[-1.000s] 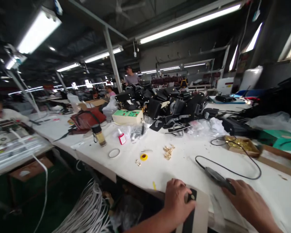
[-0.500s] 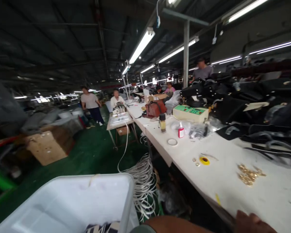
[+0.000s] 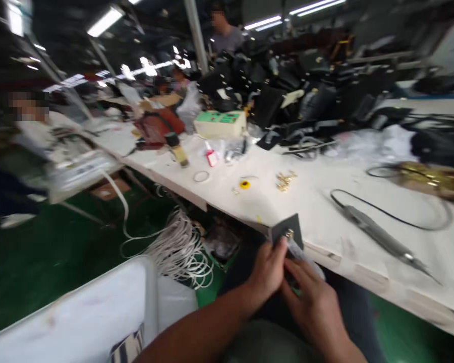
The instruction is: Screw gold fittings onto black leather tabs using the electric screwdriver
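Just off the table's front edge, my left hand [image 3: 268,267] is closed on a dark flat piece [image 3: 295,228], its thumb beside a small gold-coloured metal fitting [image 3: 289,234] on the piece. My right hand [image 3: 314,297] is closed around the lower part of the same piece, where clear plastic [image 3: 306,259] trails along its side. My fingers hide the rest of it, and motion blurs the view. A grey corded electric screwdriver [image 3: 378,234] lies on the table to the right. Several gold-coloured metal fittings [image 3: 283,182] lie in a small pile beyond my hands.
On the white table [image 3: 318,201] are a yellow ring [image 3: 244,185], a red bottle [image 3: 211,155], a control box [image 3: 221,125] and a heap of black bags [image 3: 272,101]. A white bin [image 3: 98,297] and coiled white strip [image 3: 177,247] are at left. A person [image 3: 227,38] stands behind the heap.
My view has swung right and down. Both hands and the dark piece now show at the table's edge, where before only part of a hand and a forearm showed.
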A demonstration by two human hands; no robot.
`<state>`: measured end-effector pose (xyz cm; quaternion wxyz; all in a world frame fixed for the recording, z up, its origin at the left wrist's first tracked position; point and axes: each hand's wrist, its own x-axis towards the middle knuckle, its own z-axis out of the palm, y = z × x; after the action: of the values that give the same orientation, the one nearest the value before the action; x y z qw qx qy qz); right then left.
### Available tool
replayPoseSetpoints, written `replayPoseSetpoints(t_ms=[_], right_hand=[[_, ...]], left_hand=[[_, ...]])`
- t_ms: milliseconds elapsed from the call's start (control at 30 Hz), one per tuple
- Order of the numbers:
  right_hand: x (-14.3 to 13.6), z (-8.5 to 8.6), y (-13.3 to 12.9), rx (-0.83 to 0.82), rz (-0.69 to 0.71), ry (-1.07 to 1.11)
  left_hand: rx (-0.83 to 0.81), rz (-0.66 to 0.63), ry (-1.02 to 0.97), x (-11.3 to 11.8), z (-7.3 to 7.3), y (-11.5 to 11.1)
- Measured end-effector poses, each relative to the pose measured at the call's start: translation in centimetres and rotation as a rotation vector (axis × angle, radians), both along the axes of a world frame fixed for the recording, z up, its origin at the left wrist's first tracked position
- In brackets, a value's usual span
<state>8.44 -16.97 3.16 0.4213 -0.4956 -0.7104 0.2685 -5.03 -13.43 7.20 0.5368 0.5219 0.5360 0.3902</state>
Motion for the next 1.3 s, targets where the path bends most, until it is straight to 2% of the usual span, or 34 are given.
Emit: replayPoseSetpoints(t_ms=[100, 167, 267, 400, 500, 667, 767, 1033, 1200, 1300], right_hand=[[-0.1, 2.8, -0.4, 0.015, 0.085, 0.077], [0.5, 4.3, -0.1, 0.036, 0.027, 0.108], [2.4, 5.3, 0.7, 0.093, -0.145, 0.092], [4.1, 4.5, 2.6, 0.056, -0.252, 0.058], [3.9, 3.9, 3.5, 0.033, -0.265, 0.073], [3.0, 3.6, 3.6, -0.073, -0.280, 0.209], [3.0, 3.7, 3.6, -0.119, -0.249, 0.252], [3.6, 3.8, 3.7, 0.122, -0.166, 0.205], [4.9, 4.1, 4.1, 0.023, -0.020, 0.170], [5.4, 4.2, 4.3, -0.054, 0.012, 0.184]], left_hand=[[-0.033, 0.057, -0.040, -0.7, -0.6, 2.1], [-0.021, 0.132, -0.048, -0.7, -0.7, 2.5], [-0.019, 0.115, -0.137, -0.5, 0.0, 2.3], [-0.045, 0.037, -0.238, 0.0, 0.6, 2.0], [-0.056, -0.023, -0.259, 0.1, 0.6, 1.9], [-0.035, -0.037, -0.214, -0.2, 0.2, 1.8], [-0.040, -0.047, -0.168, -0.3, 0.1, 1.9], [-0.032, -0.085, -0.145, 0.1, 0.6, 2.0], [-0.047, -0.129, -0.034, -0.3, 0.3, 2.2], [-0.032, -0.149, -0.030, -0.4, 0.2, 2.3]])
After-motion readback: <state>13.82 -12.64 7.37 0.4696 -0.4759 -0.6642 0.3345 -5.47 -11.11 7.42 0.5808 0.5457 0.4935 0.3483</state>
